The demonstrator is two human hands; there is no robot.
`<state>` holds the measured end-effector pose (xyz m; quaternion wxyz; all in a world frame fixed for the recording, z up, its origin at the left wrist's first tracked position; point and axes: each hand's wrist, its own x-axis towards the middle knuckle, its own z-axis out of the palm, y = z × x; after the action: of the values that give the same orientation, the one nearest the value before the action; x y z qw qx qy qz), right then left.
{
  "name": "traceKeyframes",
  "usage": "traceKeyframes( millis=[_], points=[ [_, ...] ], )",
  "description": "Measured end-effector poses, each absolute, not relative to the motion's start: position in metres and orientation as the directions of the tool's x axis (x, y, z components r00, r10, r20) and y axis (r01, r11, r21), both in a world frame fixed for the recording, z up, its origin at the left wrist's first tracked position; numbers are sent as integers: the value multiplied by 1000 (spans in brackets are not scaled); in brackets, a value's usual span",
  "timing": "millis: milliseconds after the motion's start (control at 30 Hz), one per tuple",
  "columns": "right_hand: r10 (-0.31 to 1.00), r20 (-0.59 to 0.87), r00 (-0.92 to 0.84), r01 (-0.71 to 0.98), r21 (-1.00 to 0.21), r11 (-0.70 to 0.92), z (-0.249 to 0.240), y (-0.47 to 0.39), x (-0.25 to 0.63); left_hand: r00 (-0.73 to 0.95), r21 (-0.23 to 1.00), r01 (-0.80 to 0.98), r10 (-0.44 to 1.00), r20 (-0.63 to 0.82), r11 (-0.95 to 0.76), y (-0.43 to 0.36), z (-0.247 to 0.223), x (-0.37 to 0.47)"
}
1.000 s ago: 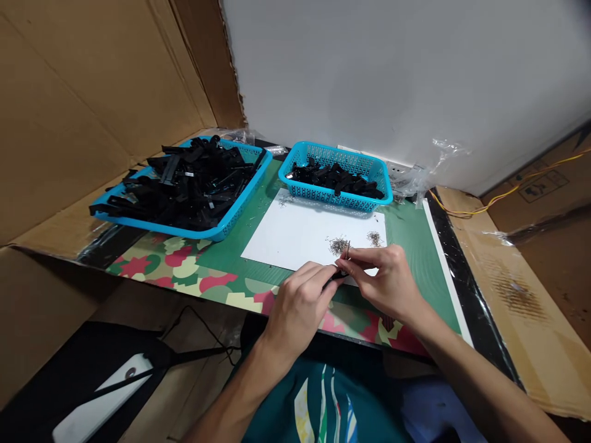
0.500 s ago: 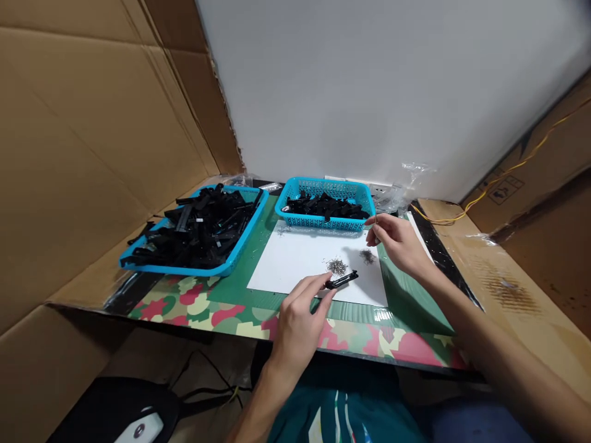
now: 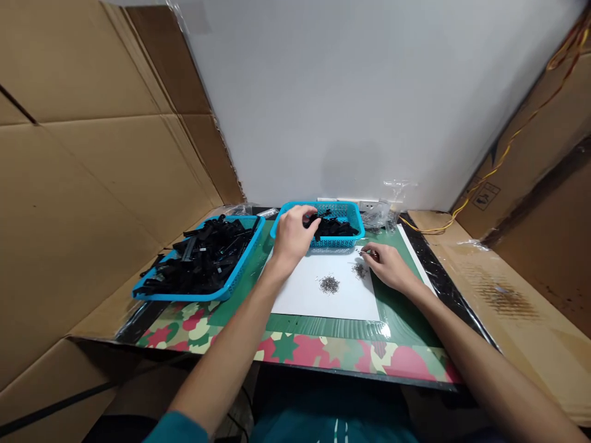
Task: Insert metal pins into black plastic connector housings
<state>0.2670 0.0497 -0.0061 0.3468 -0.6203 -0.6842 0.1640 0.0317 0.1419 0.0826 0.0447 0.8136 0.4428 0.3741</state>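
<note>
My left hand point(image 3: 294, 232) reaches over the far blue basket point(image 3: 357, 231), thumb and fingers apart at the black plastic parts point(image 3: 337, 227) in it. Black pieces show between and just beyond the fingertips; I see no firm grip on any. My right hand point(image 3: 386, 263) rests low at the right side of the white sheet point(image 3: 300, 295), fingers closed on a thin metal piece point(image 3: 364, 251) too small to name. Beside it lies a small pile of tiny metal pins point(image 3: 359, 270). A larger pile of pins point(image 3: 329, 284) sits mid-sheet.
A bigger blue basket point(image 3: 244, 266) heaped with black plastic parts point(image 3: 203, 258) stands on the left. Cardboard walls point(image 3: 92, 184) enclose both sides, and a white wall point(image 3: 323, 111) the back. Clear plastic bags point(image 3: 376, 218) and a yellow wire point(image 3: 436, 231) lie at the back right.
My left hand has moved from above the front of the sheet to the far basket, where it was holding a black plastic part before. My right hand has lowered toward the sheet. The view has tilted up.
</note>
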Motion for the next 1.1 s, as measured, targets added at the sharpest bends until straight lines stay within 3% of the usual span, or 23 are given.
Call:
traceKeyframes(
  millis=[233, 467, 600, 833, 1100],
  points=[
    [985, 145, -92, 679, -714, 169, -3, 54, 281, 489, 276, 715, 741, 460, -643, 180, 77, 73],
    [987, 51, -153, 649, -748, 139, 0, 51, 294, 616, 224, 657, 684, 391, -720, 170, 75, 50],
    [989, 54, -141, 629, -766, 131, -4, 50, 292, 540, 168, 753, 743, 395, -636, 166, 90, 2],
    [980, 56, -189, 665, -728, 169, -9, 51, 291, 221, 39, 969, 924, 312, -245, 169, 112, -126],
    [982, 70, -174, 673, -719, 171, -7, 46, 293, 280, -23, 960, 960, 12, -280, 162, 92, -173]
  ],
)
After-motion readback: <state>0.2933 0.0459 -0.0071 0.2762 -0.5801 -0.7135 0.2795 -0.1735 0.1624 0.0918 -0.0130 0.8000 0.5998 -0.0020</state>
